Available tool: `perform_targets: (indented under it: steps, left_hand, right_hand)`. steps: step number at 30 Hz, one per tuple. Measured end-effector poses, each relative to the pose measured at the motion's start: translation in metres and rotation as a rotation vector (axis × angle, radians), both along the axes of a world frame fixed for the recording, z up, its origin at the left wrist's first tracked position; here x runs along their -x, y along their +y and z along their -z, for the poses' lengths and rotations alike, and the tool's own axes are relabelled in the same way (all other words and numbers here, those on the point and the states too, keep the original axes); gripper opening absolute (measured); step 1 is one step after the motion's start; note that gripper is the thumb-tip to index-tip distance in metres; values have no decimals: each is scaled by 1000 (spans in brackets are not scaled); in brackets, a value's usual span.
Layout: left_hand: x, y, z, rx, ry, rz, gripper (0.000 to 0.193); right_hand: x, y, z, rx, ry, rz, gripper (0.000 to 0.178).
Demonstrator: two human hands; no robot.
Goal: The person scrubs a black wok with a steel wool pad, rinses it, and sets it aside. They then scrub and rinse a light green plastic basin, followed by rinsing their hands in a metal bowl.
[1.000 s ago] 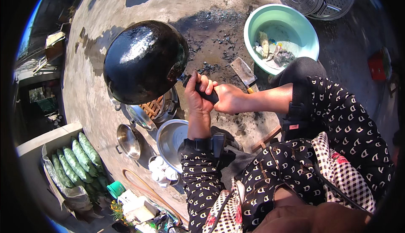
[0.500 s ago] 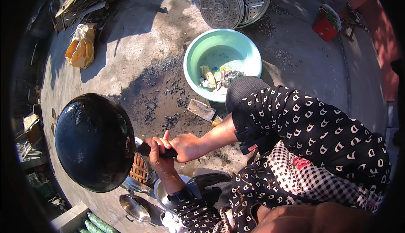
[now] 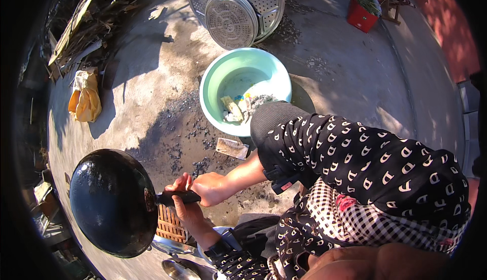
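Note:
A black wok [image 3: 112, 204] is held up at the left, its dark, shiny, rounded underside facing me. Its black handle [image 3: 178, 197] points right, toward my body. My left hand [image 3: 186, 213] comes from below and is wrapped round this handle. Around the handle's end, my right hand [image 3: 207, 187] is closed too, close against the left fingers. Past my right forearm lies a broad flat blade [image 3: 232, 148] on the wet ground. Beyond it stands a pale green basin [image 3: 210, 105] holding a yellowish scrubbing piece, a grey wiry clump and other scraps.
Perforated metal steamer trays [image 3: 231, 21] rest behind the basin. A yellow bag [image 3: 85, 97] and a heap of sticks [image 3: 96, 16] are at the far left. A slatted wooden piece [image 3: 170, 224] and metal pans [image 3: 180, 270] sit below the wok. Far right is a red container [image 3: 361, 16].
The whole view has shifted, with ground objects now lower. The wok shows a narrower outline, tilted differently. Both hands keep their hold on the handle. My right forearm now hides the blade's yellow handle.

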State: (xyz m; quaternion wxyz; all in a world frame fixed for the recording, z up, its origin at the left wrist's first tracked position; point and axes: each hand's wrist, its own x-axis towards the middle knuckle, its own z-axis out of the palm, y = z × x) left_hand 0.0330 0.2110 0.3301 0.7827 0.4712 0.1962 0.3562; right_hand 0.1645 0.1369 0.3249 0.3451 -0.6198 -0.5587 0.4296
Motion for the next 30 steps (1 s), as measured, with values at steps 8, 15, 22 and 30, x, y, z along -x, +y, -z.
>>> perform_targets:
  steps: [8,15,22,30]
  left_hand:
    - [26,5,29,50,72,205,95]
    - [50,12,43,72,225,88,63]
    - [59,25,56,110,305,87,51]
    - [77,17,55,97,389,51,48]
  right_hand:
    - [-28,10,-25,-154,-23,107,23]
    - [-82,18,-61,-338,-6,307,24]
    - [-233,-55,-83,-500,-194,582,27]
    - [-301,-326,-54,40,-151,1247,38]
